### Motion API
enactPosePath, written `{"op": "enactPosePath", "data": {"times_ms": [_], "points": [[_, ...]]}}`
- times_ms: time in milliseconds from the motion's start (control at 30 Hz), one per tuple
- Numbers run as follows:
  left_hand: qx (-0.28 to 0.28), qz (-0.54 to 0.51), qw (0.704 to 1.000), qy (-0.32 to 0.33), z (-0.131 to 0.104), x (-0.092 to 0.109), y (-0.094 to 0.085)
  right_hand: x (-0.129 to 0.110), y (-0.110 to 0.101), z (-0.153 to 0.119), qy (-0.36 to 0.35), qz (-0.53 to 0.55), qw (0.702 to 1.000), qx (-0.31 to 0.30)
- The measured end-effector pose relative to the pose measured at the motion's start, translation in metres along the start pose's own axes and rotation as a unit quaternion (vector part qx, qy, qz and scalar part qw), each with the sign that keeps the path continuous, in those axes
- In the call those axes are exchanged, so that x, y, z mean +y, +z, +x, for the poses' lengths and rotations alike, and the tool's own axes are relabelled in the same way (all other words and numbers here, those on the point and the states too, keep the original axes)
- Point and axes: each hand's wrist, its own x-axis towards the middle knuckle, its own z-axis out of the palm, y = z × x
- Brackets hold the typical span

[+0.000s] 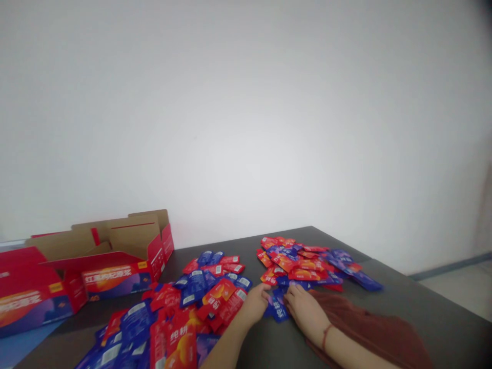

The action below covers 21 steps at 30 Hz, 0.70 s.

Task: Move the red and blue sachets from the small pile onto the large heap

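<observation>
My left hand (257,304) is beside the left edge of some blue sachets (279,306) on the dark table, its fingers bent and slightly apart. From the other side my right hand (307,311) has its fingers closed over the sachets' right edge; its thumb is hidden. Just beyond both hands lies a heap of red and blue sachets (303,266). A larger loose pile of red and blue sachets (196,302) spreads to the left of my left forearm. Brown cloth (369,328) lies under and beside my right forearm.
Two open printed cardboard boxes, a nearer one (31,292) and a farther one (119,277), stand along the left side. A pale wall (246,128) rises behind the table (407,292). The table's right edge runs diagonally, with floor (457,287) beyond.
</observation>
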Motion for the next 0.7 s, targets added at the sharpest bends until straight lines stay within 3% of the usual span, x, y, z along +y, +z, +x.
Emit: {"op": "enactPosePath", "data": {"times_ms": [133, 200, 300, 400, 500, 700], "points": [[-0.008, -0.013, 1.000, -0.004, 0.000, -0.002, -0.003, -0.032, 0.015, 0.018, -0.040, 0.017, 0.999, -0.032], [-0.014, -0.020, 1.000, -0.005, -0.001, -0.002, -0.005, -0.035, 0.016, 0.016, -0.058, 0.031, 0.997, -0.036], [-0.020, -0.031, 0.999, -0.009, -0.001, -0.001, -0.005, -0.017, 0.006, -0.001, -0.071, 0.055, 0.995, -0.033], [-0.029, -0.050, 0.998, -0.012, 0.000, 0.000, -0.004, 0.008, -0.007, -0.014, -0.017, 0.040, 0.999, -0.028], [-0.037, -0.070, 0.997, -0.018, 0.002, 0.003, -0.006, 0.013, -0.008, -0.012, 0.014, 0.029, 0.999, -0.023], [-0.020, -0.078, 0.996, -0.026, 0.003, 0.003, -0.009, -0.029, 0.017, 0.016, -0.051, 0.046, 0.997, -0.032]]}}
